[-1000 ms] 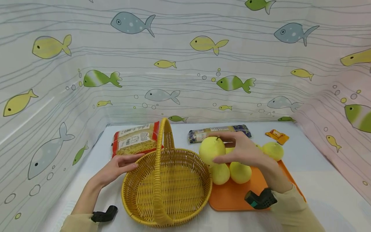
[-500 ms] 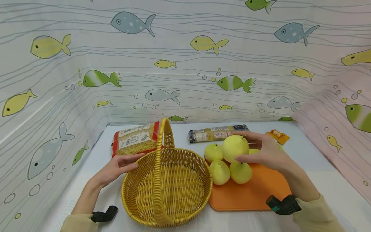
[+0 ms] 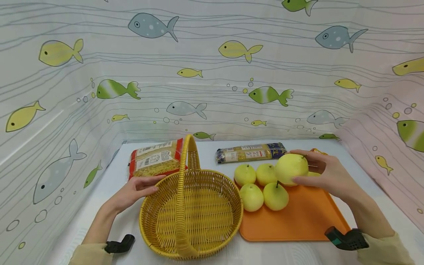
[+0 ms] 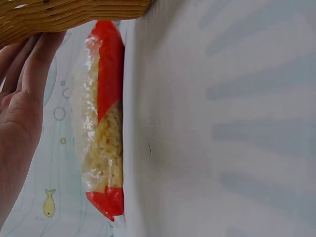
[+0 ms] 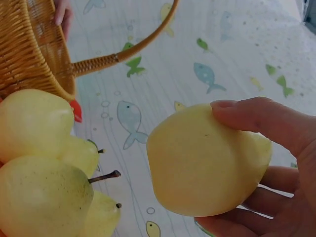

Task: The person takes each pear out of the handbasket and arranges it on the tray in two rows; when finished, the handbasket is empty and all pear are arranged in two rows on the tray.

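Note:
A pale yellow pear (image 3: 291,168) is held up between the thumb and fingers of my right hand (image 3: 331,176), above the back part of an orange tray (image 3: 304,221). In the right wrist view the held pear (image 5: 202,163) hangs apart from the other pears (image 5: 39,197), which sit at the left. Several pears (image 3: 251,197) lie grouped on the tray's left side; one more is partly hidden behind the raised one. My left hand (image 3: 132,193) touches the left rim of a yellow wicker basket (image 3: 212,221) with its fingers extended. No fruit is in the basket.
A red-edged pasta bag (image 3: 155,160) lies behind the basket, close to my left hand. At the back lies a long noodle packet (image 3: 248,152). An orange wrapper (image 3: 318,151) is mostly hidden behind my right hand. The basket's tall handle (image 3: 181,206) arches over its middle.
My right hand has carried the pear rightward from beside the basket's rim to above the tray, uncovering the pears at the left. The left hand and basket stay in place.

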A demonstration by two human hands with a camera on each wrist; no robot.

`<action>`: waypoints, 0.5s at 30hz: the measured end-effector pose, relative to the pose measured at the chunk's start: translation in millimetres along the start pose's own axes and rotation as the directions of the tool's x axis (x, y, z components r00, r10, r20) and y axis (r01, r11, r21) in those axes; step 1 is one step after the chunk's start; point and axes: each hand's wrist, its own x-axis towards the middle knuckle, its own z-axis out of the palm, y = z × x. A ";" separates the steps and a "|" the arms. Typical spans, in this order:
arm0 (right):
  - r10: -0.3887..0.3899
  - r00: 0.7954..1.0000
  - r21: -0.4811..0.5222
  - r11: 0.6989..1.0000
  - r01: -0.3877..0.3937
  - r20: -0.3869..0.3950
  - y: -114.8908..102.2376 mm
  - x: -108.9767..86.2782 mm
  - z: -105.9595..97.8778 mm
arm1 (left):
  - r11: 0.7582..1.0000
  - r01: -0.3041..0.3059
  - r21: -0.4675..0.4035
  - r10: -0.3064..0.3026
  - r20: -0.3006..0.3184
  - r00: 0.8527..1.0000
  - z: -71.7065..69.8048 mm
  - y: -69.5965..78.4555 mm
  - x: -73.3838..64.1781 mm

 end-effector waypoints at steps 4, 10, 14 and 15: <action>0.007 1.000 -0.004 1.000 -0.007 -0.013 10.1 -3.3 -7.7 | 1.000 0.004 -0.001 -0.004 -0.002 1.000 0.5 0.6 -0.2; 0.022 1.000 0.010 1.000 -0.022 -0.011 27.2 -6.5 -14.1 | 1.000 0.003 -0.006 -0.003 -0.011 1.000 0.8 2.3 -1.1; 0.023 1.000 0.027 0.999 -0.023 -0.003 37.8 -7.3 -16.8 | 1.000 0.001 -0.002 -0.001 -0.007 1.000 1.0 1.9 -0.9; 0.022 1.000 0.025 0.999 -0.022 0.000 39.9 -6.9 -17.3 | 1.000 0.000 0.001 0.000 -0.007 1.000 1.0 1.7 -0.9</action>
